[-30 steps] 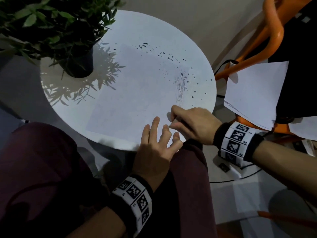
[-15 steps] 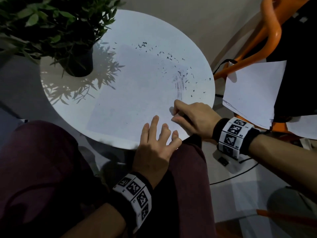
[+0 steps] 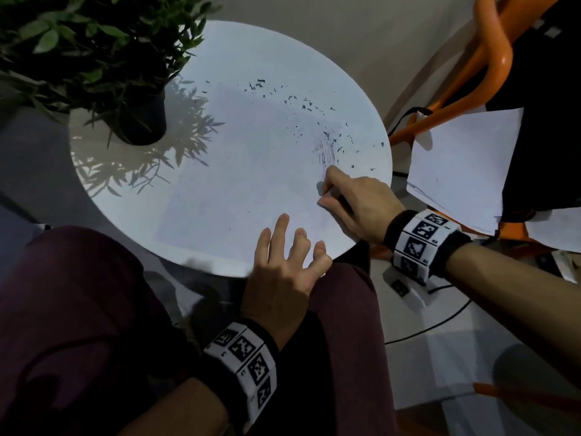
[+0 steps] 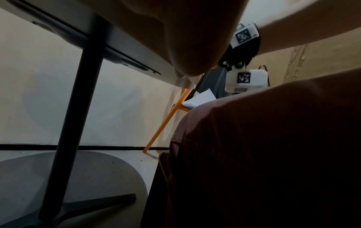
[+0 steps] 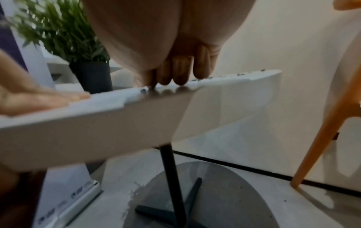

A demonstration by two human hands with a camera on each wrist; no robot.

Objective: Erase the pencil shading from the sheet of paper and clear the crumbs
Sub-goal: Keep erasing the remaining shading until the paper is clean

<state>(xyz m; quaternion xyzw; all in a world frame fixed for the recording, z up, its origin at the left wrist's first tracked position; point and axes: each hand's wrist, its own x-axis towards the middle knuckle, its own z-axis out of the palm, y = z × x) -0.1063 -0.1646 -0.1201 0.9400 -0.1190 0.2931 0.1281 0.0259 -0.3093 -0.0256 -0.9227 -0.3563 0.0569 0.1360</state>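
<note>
Thin, slide-prone sheet of paper point(image 3: 239, 190): pinned flat by open left hand point(image 3: 283, 265); right hand point(image 3: 355, 202) pinching a hidden eraser, probably.

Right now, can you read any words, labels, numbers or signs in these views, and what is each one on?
No legible text.
Left wristband: black-and-white square marker codes; tiny characters beside them, too small to read.
Right wristband: same markers, tiny characters unreadable.
White box under the right wrist: a marker code; the small label below it is blurred.
Sheet of paper: pencil shading only, no writing.
</note>
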